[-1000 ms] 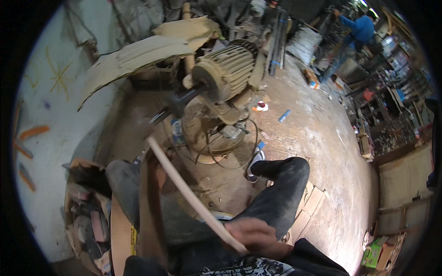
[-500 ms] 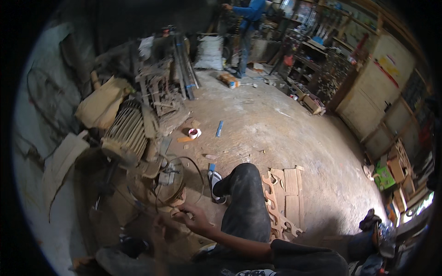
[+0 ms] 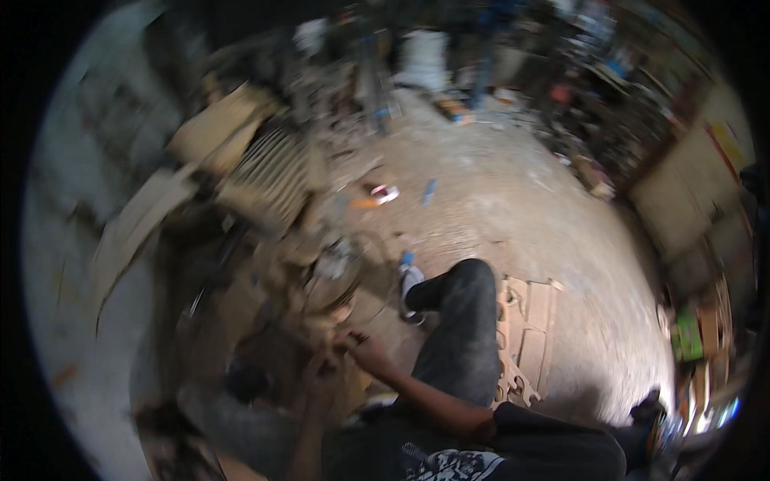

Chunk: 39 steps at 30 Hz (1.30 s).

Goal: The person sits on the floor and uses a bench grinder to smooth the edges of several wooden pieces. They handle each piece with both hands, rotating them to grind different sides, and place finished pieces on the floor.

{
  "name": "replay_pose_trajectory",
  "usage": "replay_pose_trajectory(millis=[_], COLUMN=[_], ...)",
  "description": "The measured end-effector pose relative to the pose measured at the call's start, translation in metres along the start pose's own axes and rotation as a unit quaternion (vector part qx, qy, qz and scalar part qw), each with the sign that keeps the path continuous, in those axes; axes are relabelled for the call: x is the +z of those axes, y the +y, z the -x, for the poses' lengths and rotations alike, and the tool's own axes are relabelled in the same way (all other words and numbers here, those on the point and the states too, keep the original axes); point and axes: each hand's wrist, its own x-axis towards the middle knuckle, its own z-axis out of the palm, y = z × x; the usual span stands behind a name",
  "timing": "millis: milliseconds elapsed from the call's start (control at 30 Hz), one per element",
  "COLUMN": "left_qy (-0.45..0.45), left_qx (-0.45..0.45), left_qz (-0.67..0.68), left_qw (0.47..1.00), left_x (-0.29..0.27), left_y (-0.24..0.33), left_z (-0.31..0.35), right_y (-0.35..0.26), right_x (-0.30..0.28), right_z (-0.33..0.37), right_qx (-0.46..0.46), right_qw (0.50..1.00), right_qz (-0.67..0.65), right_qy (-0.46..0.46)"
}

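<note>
My right hand (image 3: 365, 350) is closed, its fingers bent toward a small tan piece too smeared to name. Close against it, on the left, is my left hand (image 3: 322, 365); motion blur hides its fingers. Just beyond both hands stands a machine with a round, disc-like part (image 3: 330, 293) and a pale metal piece (image 3: 333, 260) on top. A ribbed motor (image 3: 269, 172) sits further back on the left, with a tan cover sheet (image 3: 220, 128) lying over its far end. My bent knee (image 3: 473, 280) in dark trousers is right of the hands.
Cut wooden pieces with curved notches (image 3: 505, 345) lie on flat cardboard (image 3: 537, 321) right of my knee. A tape roll (image 3: 385, 193) and a blue strip (image 3: 430, 191) lie on the floor (image 3: 585, 264). A white sack (image 3: 423, 60) stands far back; a green box (image 3: 687, 338) is at right.
The whole view has swung, so the scene sits further right and somewhat higher, and is blurred. My hands remain close together by the machine, with the left forearm showing more clearly.
</note>
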Motion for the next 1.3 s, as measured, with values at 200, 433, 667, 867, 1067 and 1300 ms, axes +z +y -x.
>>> replay_pose_trajectory(millis=[200,433,667,867,1067,1300], left_qy=[0.161,0.138,0.084,0.094,0.105,0.105], left_qx=[0.280,0.371,0.459,0.468,0.467,0.476], left_qz=[-0.558,-0.515,-0.490,-0.488,-0.504,-0.472], left_qw=[0.764,0.760,0.737,0.731,0.719,0.735], left_x=[0.029,0.050,0.056,0.060,0.063,0.059], left_y=[0.012,0.069,0.082,0.080,0.085,0.089], left_z=[0.005,0.026,0.029,0.021,0.021,0.021], right_y=[-0.011,-0.067,-0.072,-0.079,-0.086,-0.102], right_x=[0.037,0.078,0.106,0.107,0.109,0.108], right_z=[0.016,-0.008,-0.023,-0.034,-0.038,-0.032], right_qx=[0.081,0.015,-0.028,-0.073,-0.068,0.076], right_qw=[0.982,0.945,0.941,0.941,0.943,0.933], right_qz=[0.006,0.030,-0.050,-0.067,-0.044,-0.049], right_qy=[-0.168,-0.324,-0.333,-0.323,-0.323,-0.348])
